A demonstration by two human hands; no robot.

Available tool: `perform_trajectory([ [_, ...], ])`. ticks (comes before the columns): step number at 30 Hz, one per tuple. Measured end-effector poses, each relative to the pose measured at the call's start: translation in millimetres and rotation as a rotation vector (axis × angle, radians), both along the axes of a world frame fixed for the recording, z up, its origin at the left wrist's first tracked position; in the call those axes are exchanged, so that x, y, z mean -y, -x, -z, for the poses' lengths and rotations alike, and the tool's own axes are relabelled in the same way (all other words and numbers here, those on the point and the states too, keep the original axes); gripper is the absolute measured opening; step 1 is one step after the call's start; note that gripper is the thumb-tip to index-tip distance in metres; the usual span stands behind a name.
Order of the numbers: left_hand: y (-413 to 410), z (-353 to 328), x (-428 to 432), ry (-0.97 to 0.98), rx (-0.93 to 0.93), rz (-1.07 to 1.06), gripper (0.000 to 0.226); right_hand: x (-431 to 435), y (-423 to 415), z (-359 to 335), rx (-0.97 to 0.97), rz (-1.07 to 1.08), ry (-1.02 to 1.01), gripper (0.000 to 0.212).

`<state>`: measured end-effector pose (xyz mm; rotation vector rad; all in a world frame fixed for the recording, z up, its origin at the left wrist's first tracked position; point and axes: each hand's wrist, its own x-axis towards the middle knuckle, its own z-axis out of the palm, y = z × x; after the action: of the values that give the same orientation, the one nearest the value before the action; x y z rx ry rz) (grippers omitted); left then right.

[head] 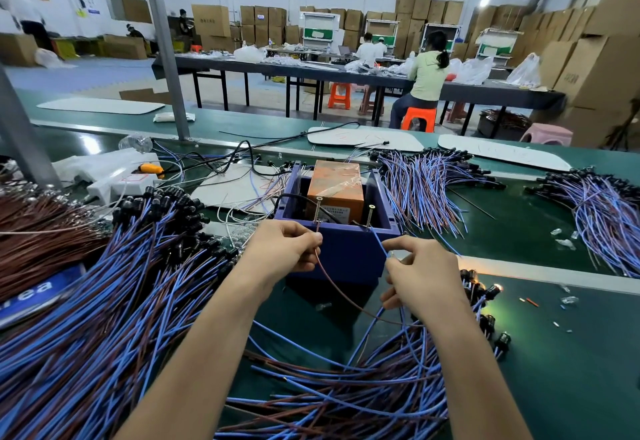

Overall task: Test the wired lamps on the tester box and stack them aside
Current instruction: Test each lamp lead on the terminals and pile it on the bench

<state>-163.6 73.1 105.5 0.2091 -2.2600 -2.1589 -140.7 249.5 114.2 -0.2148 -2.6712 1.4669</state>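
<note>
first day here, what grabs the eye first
The left hand pinches a brown wire and the right hand a blue wire at the blue tester box, mid-frame. Heaps of wired lamps sprawl around it, biggest at left. One lamp glows beside the right hand.

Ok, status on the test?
Left grip pinching brown wire at left screw, right grip pinching blue wire at right screw. Lamp glowing right of box. Wire piles all round, nothing blocking.

tester box [337,252]: mid-bench, block [335,187] inside
left of box: big lamp pile [121,284]
right, behind box: lamp bundles [426,183]
front of box: loose lamps [346,387]
</note>
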Motion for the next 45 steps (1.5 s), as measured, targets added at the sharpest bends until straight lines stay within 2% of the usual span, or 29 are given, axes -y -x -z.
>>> perform_trajectory([
  [5,-2,-1,0,0.007,0.001,0.009,0.018,-1,0,0,-0.019,-0.031,0.016,0.036],
  [7,-4,-7,2,0.019,-0.019,0.052,0.016,-1,-2,-1,0.005,-0.098,0.104,0.035],
  [10,-13,-24,6,-0.033,-0.097,0.161,0.011,-1,-6,-5,0.082,-0.323,0.288,0.025],
  [13,-20,-38,17,-0.037,-0.209,0.187,0.016,-3,-13,-9,0.165,-0.601,0.21,0.02],
  [15,-19,-39,29,0.082,-0.24,0.1,0.023,-5,-16,-12,0.244,-0.761,0.09,0.018],
  [17,-12,-29,47,0.355,-0.176,-0.045,0.023,-3,-19,-14,0.321,-0.858,-0.004,0.016],
  [19,-7,-14,64,0.754,0.016,-0.064,0.015,0,-20,-14,0.341,-0.859,-0.059,0.017],
  [21,-4,3,73,1.014,0.247,0.093,0.014,2,-20,-14,0.322,-0.842,-0.103,0.021],
  [23,0,15,74,1.103,0.344,0.194,0.019,3,-20,-15,0.324,-0.844,-0.12,0.025],
  [28,6,25,63,1.18,0.368,0.199,0.025,5,-22,-15,0.343,-0.837,-0.153,0.03],
  [33,2,20,63,1.368,0.425,0.296,0.046,6,-21,-12,0.347,-0.838,-0.168,0.029],
  [37,-2,14,62,1.339,0.408,0.371,0.045,7,-19,-9,0.327,-0.838,-0.174,0.025],
  [39,-3,7,63,1.25,0.296,0.424,0.041,10,-18,-6,0.295,-0.806,-0.163,0.024],
  [42,-9,-12,58,0.962,0.025,0.431,0.036,17,-17,-4,0.214,-0.801,-0.137,0.018],
  [45,-22,-32,39,0.572,-0.257,0.43,0.036,24,-20,-4,0.207,-0.868,0.043,0.016],
])
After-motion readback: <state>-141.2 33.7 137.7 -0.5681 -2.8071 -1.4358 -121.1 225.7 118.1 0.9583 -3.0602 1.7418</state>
